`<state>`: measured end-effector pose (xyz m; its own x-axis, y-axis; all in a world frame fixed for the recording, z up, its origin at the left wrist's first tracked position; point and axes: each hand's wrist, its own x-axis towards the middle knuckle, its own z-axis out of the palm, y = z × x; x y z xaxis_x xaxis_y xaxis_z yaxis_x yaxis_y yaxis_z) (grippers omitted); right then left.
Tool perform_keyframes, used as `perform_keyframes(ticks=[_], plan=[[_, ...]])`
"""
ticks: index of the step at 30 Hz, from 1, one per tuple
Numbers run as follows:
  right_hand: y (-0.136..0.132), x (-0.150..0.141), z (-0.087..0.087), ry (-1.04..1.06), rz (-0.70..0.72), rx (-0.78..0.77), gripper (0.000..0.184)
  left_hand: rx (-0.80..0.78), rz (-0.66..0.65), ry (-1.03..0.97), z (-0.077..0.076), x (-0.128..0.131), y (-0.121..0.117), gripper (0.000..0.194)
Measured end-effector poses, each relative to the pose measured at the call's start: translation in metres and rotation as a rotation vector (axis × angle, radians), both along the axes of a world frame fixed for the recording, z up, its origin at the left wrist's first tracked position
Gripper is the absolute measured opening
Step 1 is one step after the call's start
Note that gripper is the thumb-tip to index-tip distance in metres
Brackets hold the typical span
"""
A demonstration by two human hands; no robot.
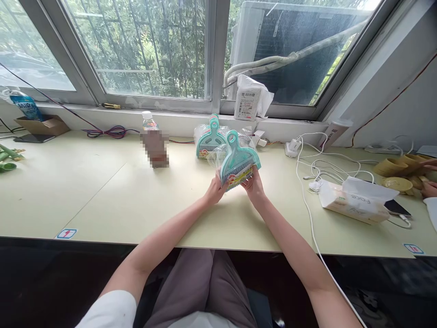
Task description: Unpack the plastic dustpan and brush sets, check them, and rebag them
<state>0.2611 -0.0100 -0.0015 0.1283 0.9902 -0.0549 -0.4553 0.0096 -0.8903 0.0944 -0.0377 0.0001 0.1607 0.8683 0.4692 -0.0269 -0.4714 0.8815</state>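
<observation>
Both of my hands hold up a mint-green dustpan and brush set [237,157] above the table, its handle pointing up and away from me. My left hand [216,187] grips its lower left edge, and my right hand [254,186] its lower right corner. A yellow and red label runs along the front of the set, and clear plastic wrapping shows about it. Just behind, a second dustpan and brush set [212,139] of the same colour stands in clear plastic on the table, partly covered by the held one.
A bottle [150,122], partly blurred, stands left of centre. On the right lie white cables [322,166], a tissue pack [357,200] and a phone [398,208]. A white box [247,104] sits on the windowsill. Another person's hand [430,187] shows at the far right.
</observation>
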Motion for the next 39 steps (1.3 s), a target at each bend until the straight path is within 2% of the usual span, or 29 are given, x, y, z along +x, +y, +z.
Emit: perform_keyframes(ticks=[5, 9, 13, 16, 19, 21, 24, 26, 29, 31, 34, 37, 39], plan=[[0.003, 0.005, 0.0, 0.044, 0.006, -0.053, 0.046, 0.016, -0.012, -0.001, 0.0, 0.0, 0.0, 0.055], [0.006, 0.005, 0.002, -0.012, 0.017, -0.1, 0.049, 0.03, -0.021, 0.033, -0.001, 0.0, -0.001, 0.059], [0.001, -0.001, 0.013, -0.006, 0.085, 0.008, 0.05, 0.023, 0.053, 0.043, 0.001, -0.004, 0.001, 0.055], [-0.007, -0.003, 0.021, -0.003, 0.175, 0.1, 0.046, -0.007, 0.097, 0.015, 0.008, -0.01, 0.003, 0.05], [-0.01, 0.003, 0.023, -0.005, 0.14, 0.113, 0.043, -0.011, 0.035, 0.043, 0.015, -0.011, 0.004, 0.045], [-0.01, 0.009, 0.021, 0.016, 0.087, 0.098, 0.041, -0.027, -0.09, 0.085, 0.014, -0.007, 0.003, 0.046], [-0.01, 0.015, 0.017, 0.041, 0.03, 0.101, 0.036, -0.21, -0.369, 0.115, 0.004, 0.002, 0.001, 0.063], [-0.011, 0.017, 0.016, 0.047, -0.005, 0.111, 0.034, -0.341, -0.464, 0.073, -0.002, 0.006, 0.001, 0.073], [-0.011, 0.014, 0.015, 0.074, -0.022, 0.115, 0.031, -0.322, -0.415, -0.074, 0.001, 0.001, 0.005, 0.079], [-0.011, 0.009, 0.015, 0.095, -0.011, 0.11, 0.032, -0.289, -0.371, -0.183, 0.01, -0.006, 0.008, 0.076], [-0.012, 0.003, 0.014, 0.113, 0.007, 0.105, 0.033, -0.342, -0.332, -0.279, 0.021, -0.01, 0.007, 0.068], [-0.013, 0.0, 0.012, 0.116, -0.04, 0.105, 0.031, -0.422, -0.308, -0.303, 0.016, -0.001, 0.002, 0.064], [-0.013, 0.001, 0.011, 0.102, -0.072, 0.108, 0.029, -0.476, -0.371, -0.282, 0.007, 0.007, -0.002, 0.061]])
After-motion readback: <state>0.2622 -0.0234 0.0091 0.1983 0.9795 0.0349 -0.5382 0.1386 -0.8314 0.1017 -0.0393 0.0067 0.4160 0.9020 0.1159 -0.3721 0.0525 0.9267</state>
